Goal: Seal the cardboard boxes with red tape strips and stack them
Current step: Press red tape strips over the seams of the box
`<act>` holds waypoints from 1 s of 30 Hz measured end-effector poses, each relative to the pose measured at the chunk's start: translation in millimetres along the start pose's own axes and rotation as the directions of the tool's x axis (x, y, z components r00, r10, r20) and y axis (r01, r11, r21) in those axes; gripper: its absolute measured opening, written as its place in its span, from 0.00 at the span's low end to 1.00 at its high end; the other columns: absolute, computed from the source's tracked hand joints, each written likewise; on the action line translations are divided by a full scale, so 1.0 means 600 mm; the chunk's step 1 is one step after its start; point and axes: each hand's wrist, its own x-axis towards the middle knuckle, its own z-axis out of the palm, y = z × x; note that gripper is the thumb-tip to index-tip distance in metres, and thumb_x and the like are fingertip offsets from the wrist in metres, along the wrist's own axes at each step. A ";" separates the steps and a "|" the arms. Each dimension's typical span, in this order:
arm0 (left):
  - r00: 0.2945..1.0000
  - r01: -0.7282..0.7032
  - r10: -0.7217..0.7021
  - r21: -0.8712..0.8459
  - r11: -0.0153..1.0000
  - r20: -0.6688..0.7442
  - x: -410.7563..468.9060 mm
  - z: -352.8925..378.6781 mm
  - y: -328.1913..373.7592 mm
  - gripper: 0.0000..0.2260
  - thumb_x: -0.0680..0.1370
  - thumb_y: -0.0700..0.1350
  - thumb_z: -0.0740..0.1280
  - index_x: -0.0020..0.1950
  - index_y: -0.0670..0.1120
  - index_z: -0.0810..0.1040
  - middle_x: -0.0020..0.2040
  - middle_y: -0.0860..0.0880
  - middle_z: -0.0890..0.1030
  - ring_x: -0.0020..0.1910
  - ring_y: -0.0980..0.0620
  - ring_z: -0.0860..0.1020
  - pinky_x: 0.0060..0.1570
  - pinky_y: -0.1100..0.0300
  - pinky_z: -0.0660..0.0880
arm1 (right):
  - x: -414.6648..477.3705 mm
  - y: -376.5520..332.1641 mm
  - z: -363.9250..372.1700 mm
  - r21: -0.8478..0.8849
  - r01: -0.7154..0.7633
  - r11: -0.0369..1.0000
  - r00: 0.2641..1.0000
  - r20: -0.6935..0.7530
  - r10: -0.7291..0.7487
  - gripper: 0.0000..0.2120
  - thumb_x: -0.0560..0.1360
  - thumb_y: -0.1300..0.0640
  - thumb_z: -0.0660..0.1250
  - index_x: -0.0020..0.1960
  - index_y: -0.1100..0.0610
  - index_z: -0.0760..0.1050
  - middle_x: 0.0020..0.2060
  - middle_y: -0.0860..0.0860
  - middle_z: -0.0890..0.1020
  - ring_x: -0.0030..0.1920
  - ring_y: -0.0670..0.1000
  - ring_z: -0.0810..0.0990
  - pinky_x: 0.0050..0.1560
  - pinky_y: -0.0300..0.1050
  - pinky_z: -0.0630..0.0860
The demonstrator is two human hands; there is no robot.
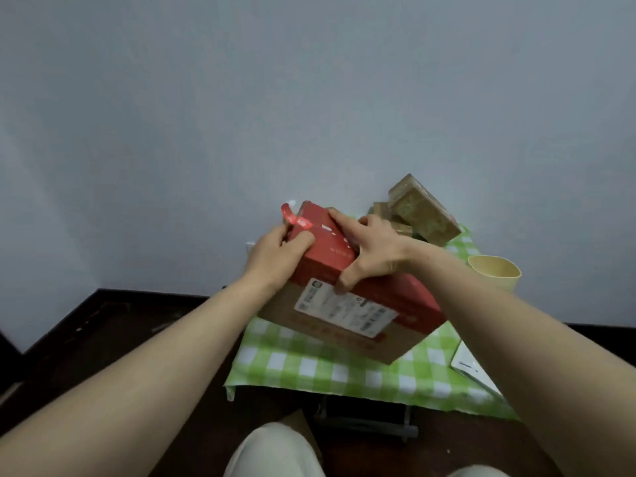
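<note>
A large cardboard box (344,335) with a red top and a white shipping label lies tilted on the green checked table (309,370). My left hand (275,253) pinches a curled red tape strip (296,220) at the box's far left corner, thumb on the red top. My right hand (375,249) grips the box top, fingers spread over the upper face and thumb down the front side by the label. Smaller brown boxes (420,208) are heaped behind, against the wall.
A pale yellow cup (495,271) stands at the right of the table. A white paper or packet (475,370) lies near the right front edge. The wall stands close behind the table. Dark floor and my knees (275,452) are below.
</note>
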 end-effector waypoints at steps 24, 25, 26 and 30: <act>0.893 0.436 -0.439 -0.433 0.789 0.098 0.035 0.023 -0.126 0.04 0.75 0.38 0.69 0.42 0.41 0.76 0.43 0.42 0.80 0.40 0.49 0.79 0.48 0.55 0.79 | -0.003 -0.042 0.132 0.166 0.120 0.979 0.992 0.003 -0.122 0.30 0.76 0.46 0.63 0.74 0.51 0.60 0.75 0.47 0.58 0.75 0.47 0.55 0.72 0.42 0.52; 0.892 0.438 -0.440 -0.436 0.786 0.103 0.036 0.024 -0.128 0.04 0.76 0.38 0.69 0.42 0.40 0.76 0.43 0.42 0.80 0.41 0.49 0.79 0.48 0.55 0.79 | -0.003 -0.042 0.132 0.162 0.124 0.979 0.992 -0.001 -0.125 0.29 0.76 0.46 0.63 0.74 0.51 0.61 0.75 0.47 0.58 0.75 0.48 0.55 0.72 0.42 0.52; 0.892 0.438 -0.439 -0.440 0.784 0.105 0.037 0.023 -0.129 0.04 0.76 0.38 0.68 0.43 0.40 0.76 0.42 0.42 0.80 0.41 0.49 0.79 0.48 0.55 0.79 | -0.003 -0.043 0.133 0.154 0.126 0.980 0.992 -0.005 -0.127 0.29 0.76 0.45 0.63 0.74 0.50 0.61 0.75 0.47 0.58 0.75 0.48 0.54 0.73 0.43 0.52; 0.893 0.433 -0.442 -0.443 0.785 0.088 0.039 0.022 -0.127 0.04 0.76 0.38 0.68 0.44 0.40 0.75 0.39 0.43 0.79 0.37 0.50 0.79 0.44 0.56 0.79 | -0.002 -0.045 0.135 0.133 0.129 0.983 0.991 0.000 -0.130 0.30 0.76 0.44 0.62 0.75 0.50 0.60 0.76 0.47 0.57 0.75 0.49 0.54 0.73 0.44 0.52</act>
